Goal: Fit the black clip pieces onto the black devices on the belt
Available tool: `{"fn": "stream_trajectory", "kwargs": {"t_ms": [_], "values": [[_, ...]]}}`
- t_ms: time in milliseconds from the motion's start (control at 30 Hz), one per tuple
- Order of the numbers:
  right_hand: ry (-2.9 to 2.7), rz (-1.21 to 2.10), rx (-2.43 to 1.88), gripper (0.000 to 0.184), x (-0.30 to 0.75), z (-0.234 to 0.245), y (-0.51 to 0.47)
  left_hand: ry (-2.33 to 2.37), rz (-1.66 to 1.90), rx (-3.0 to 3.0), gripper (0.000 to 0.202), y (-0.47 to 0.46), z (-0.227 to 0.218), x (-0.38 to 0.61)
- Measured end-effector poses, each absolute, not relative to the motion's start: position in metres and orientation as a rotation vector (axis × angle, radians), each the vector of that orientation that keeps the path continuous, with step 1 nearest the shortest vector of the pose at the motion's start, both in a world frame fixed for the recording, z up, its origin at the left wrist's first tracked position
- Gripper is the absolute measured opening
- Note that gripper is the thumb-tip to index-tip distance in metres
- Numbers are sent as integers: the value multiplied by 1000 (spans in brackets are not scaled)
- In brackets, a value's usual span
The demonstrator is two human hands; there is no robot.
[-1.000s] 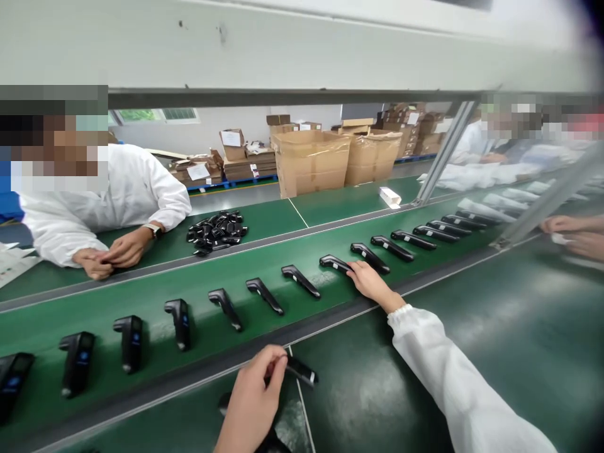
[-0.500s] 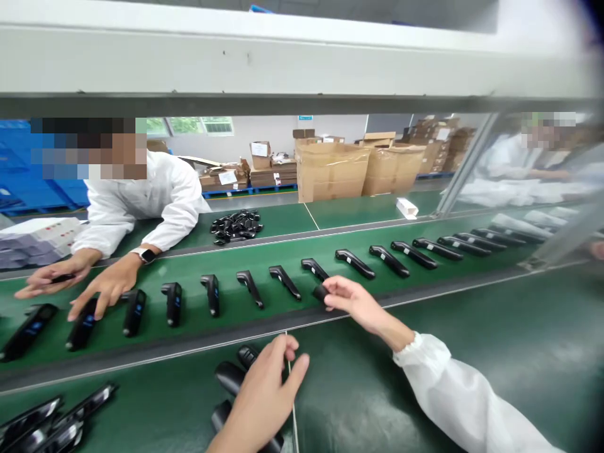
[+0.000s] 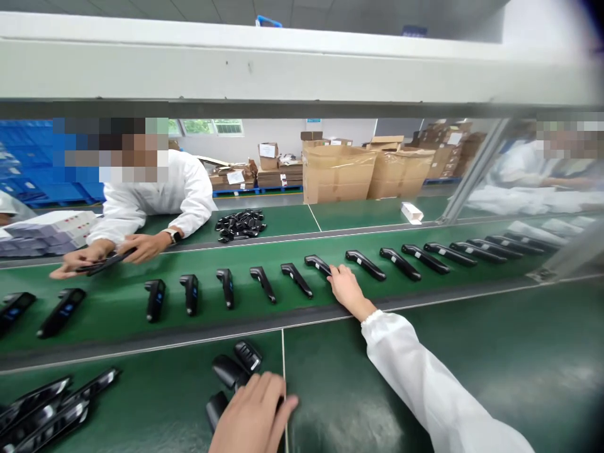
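Observation:
On the green conveyor belt lies a row of black angled handheld devices, some showing small lit screens. My right hand (image 3: 348, 289) reaches over the near edge of the belt, its fingers closed on the lower end of one black handheld device (image 3: 317, 264). The fingertips are partly hidden. My left hand (image 3: 255, 412) is held low over the near bench, thumb apart from the fingers, and nothing shows in its grasp. Beside it are loose black casing parts (image 3: 229, 371), partly covered by the hand, and a black part with slots (image 3: 248, 356).
Long black parts (image 3: 51, 409) are heaped at the lower left. Across the belt, a co-worker's hands (image 3: 141, 247) hold a dark device. A pile of black pieces (image 3: 240, 224) and a small white box (image 3: 412, 213) rest on the far bench. A metal post (image 3: 476, 170) stands at right.
My right hand has moved from beside the device's end onto it; the small dark piece at its fingers no longer shows. My left hand has lowered. The co-worker has lifted a device off the belt.

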State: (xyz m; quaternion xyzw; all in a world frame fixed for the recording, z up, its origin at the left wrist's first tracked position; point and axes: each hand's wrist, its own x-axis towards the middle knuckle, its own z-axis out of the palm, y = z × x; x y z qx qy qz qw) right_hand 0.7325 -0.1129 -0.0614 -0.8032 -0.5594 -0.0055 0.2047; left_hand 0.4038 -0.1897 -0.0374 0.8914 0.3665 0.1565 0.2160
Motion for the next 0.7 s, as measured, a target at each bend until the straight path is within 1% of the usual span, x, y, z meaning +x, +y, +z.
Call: {"fn": "stream_trajectory", "kwargs": {"t_ms": [67,100,167,233,267,333,400,433,533,633,700], "values": [[-1533,-19,-2124,43,721,-51,-124,1077,615,2032,31,-175,-23,421],[-1539,72,-1993,44,712,-46,-133,1080,728,1816,32,-167,-20,430],[-1533,467,-1627,44,685,-37,-153,1047,934,1490,32,-153,-21,449],[-1440,919,-1303,45,655,-30,-171,1008,1057,1349,31,-143,-24,468],[-1371,1058,-1212,44,643,-27,-176,994,1080,1337,29,-140,-26,476],[-1264,1153,-1164,38,631,-25,-178,956,1080,1365,25,-135,-24,481],[-1238,1049,-1269,33,639,-26,-169,919,1005,1605,23,-131,-18,470],[-1264,940,-1358,32,650,-29,-163,917,915,1810,26,-129,-14,459],[-1412,479,-1692,29,691,-41,-143,1066,390,2457,41,-123,-9,419],[-1567,182,-1974,35,716,-59,-126,1221,-56,2728,39,-120,-15,399],[-1631,74,-2142,39,719,-69,-116,1191,-166,2844,38,-120,-20,400]]}}
